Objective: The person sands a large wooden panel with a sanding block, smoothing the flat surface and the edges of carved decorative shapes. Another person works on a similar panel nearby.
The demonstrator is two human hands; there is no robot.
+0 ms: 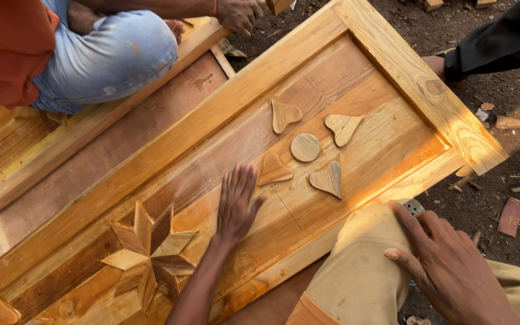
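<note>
Left hand (238,201) flat and open on the wooden door panel (356,156), fingertips beside a heart-shaped piece (272,171).
Right hand (446,259) rests open on my knee (362,253). Three more hearts ring a wooden disc (305,147). I can't make out the star inlay (148,253) fully; my arm covers its edge.

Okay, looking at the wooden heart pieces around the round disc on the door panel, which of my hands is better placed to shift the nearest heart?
Probably the left hand. It lies flat on the door panel, fingertips touching the nearest heart piece beside the round disc. The right hand rests on your knee, off the panel.
</note>
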